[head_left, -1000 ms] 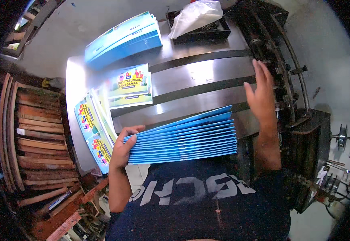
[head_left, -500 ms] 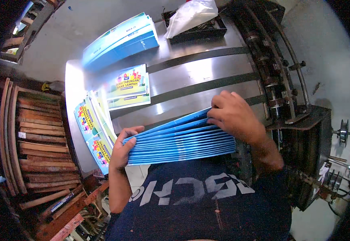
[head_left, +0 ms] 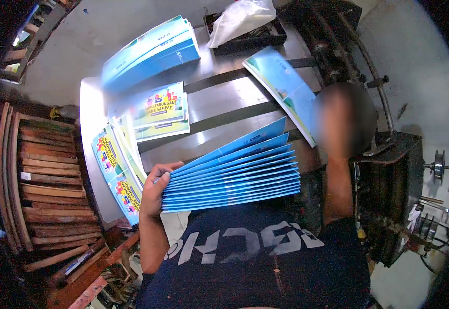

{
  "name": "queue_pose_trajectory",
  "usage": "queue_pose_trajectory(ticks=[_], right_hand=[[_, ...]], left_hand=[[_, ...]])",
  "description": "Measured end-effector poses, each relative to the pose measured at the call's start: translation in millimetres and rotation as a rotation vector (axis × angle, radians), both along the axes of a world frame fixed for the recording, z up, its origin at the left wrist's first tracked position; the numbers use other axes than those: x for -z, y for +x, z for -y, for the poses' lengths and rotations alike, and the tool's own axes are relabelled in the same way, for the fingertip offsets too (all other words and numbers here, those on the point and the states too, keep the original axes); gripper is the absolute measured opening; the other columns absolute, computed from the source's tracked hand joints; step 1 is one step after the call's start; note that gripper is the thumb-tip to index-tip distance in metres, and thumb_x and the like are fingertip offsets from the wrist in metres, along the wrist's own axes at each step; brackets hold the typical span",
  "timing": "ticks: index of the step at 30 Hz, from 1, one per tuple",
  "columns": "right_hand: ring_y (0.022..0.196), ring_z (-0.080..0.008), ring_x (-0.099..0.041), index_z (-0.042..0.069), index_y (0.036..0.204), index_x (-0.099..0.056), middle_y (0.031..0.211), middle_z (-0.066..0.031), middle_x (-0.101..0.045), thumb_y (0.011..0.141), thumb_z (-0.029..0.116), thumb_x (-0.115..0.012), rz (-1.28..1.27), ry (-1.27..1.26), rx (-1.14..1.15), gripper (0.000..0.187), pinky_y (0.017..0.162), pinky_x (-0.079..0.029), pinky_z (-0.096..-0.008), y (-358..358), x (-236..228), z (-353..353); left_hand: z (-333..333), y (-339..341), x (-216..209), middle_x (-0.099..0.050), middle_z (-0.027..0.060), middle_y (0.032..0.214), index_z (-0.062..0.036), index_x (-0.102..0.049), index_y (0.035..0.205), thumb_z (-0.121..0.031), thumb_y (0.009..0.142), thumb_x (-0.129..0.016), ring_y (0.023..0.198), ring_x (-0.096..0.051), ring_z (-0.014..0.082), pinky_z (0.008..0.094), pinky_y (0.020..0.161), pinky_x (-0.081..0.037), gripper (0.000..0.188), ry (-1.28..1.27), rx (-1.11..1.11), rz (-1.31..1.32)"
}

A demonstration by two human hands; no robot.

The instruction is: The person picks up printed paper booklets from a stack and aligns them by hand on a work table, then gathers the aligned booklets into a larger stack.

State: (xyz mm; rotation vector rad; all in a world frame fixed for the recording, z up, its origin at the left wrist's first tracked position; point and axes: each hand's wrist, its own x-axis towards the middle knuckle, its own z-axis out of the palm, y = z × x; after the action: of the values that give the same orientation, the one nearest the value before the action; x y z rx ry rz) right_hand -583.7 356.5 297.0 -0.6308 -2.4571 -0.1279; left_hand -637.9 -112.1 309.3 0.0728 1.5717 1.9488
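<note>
While left grip (head_left: 155, 190) pinched the blue sheets (head_left: 229, 177) fanned rightward from it, a separate sheet (head_left: 280, 92) lay up-left of right grip (head_left: 342, 123) (too blurred to tell): likely single-sheet dealing, next needing clean release.

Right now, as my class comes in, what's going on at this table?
A person's left hand grips a fan of blue printed sheets at one end, over the near edge of the metal table. The right hand is blurred out, at the end of a separate blue-green sheet; whether it grips it can't be told. A blue stack lies at the far left, with yellow-and-blue printed sheets nearer.
</note>
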Motion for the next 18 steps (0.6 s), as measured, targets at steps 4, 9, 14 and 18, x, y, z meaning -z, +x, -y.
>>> queue_pose_trajectory(ticks=[4, 9, 14, 18], right_hand=[[0.087, -0.0311, -0.062, 0.003, 0.099, -0.066, 0.094, -0.0135, -0.063, 0.082, 0.013, -0.069, 0.131, -0.723, -0.662, 0.02, 0.077, -0.05, -0.0397, 1.5, -74.4, 72.5], [0.079, -0.025, -0.061, 0.007, 0.087, -0.065, 0.083, -0.0077, -0.06, 0.078, 0.014, -0.071, 0.48, -0.486, -1.1, 0.012, 0.067, -0.05, -0.0367, 22.9, -101.5, 111.2], [0.075, -0.0245, -0.06, 0.007, 0.085, -0.065, 0.078, -0.0067, -0.057, 0.079, 0.014, -0.07, 0.535, -0.43, -1.11, 0.012, 0.066, -0.049, -0.0377, 28.5, -92.5, 117.5], [0.075, -0.025, -0.06, 0.007, 0.085, -0.064, 0.078, -0.0071, -0.056, 0.08, 0.016, -0.069, 0.529, -0.462, -1.094, 0.012, 0.065, -0.048, -0.0379, 28.6, -89.0, 118.0]], left_hand=[[4.3, 3.2, 1.0, -0.057, 0.0228, 0.124, -0.0018, -0.055, 0.103, -0.028, 0.091, -0.06, 0.112, -0.057, 0.0262, 0.0386, 0.098, -0.044, 0.03, -0.02, -0.027, 0.008], [-1.2, -1.6, -1.8, -0.057, 0.0234, 0.124, -0.0014, -0.054, 0.102, -0.026, 0.093, -0.058, 0.113, -0.057, 0.0274, 0.0393, 0.099, -0.044, 0.027, 0.004, -0.026, 0.009], [-2.7, -2.1, -1.9, -0.057, 0.0237, 0.124, -0.0014, -0.054, 0.102, -0.025, 0.093, -0.057, 0.113, -0.057, 0.0277, 0.0393, 0.099, -0.044, 0.025, 0.016, -0.019, 0.005], [-0.9, -1.9, 0.9, -0.057, 0.0236, 0.124, -0.0017, -0.054, 0.102, -0.024, 0.093, -0.057, 0.112, -0.057, 0.0273, 0.0388, 0.098, -0.044, 0.024, 0.001, -0.029, 0.004]])
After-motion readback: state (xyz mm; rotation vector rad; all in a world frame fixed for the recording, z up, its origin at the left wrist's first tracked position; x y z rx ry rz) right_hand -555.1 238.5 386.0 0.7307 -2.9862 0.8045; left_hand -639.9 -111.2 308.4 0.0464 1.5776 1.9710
